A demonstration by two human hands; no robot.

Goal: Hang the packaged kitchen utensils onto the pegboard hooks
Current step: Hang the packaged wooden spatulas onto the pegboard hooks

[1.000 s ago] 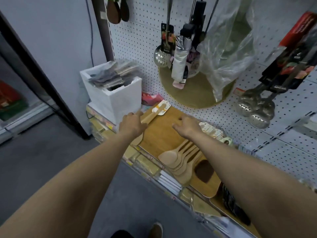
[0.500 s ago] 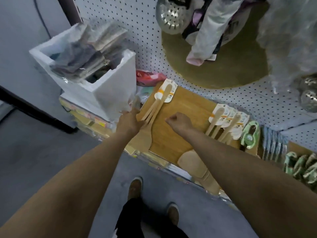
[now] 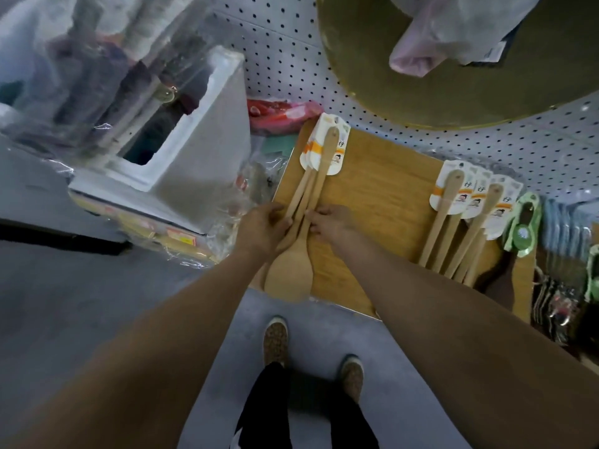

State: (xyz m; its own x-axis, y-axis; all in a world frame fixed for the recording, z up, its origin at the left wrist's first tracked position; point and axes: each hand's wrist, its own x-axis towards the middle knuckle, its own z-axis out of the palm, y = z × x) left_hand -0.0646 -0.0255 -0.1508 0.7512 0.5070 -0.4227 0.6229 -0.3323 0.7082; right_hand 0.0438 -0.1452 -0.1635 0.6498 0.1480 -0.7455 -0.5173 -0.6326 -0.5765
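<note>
A bundle of wooden spatulas (image 3: pixel 311 202) with white and orange card labels lies on a wooden board (image 3: pixel 372 196) at the shelf's front. My left hand (image 3: pixel 262 228) grips the spatula handles from the left. My right hand (image 3: pixel 330 223) pinches the same handles from the right. The broad blades stick out over the board's front edge below my hands. A second group of packaged wooden spatulas (image 3: pixel 466 218) lies further right on the board. The white pegboard (image 3: pixel 275 56) rises behind the shelf.
A white foam box (image 3: pixel 194 163) full of plastic-wrapped goods stands at the left. A large round board (image 3: pixel 453 76) and a plastic bag (image 3: pixel 447 37) hang on the pegboard above. A red packet (image 3: pixel 278 113) lies behind the wooden board. Green-carded items (image 3: pixel 523 225) hang at right.
The camera has tilted down and come closer. My right hand has moved left to the spatula bundle, and both hands now hold its handles together.
</note>
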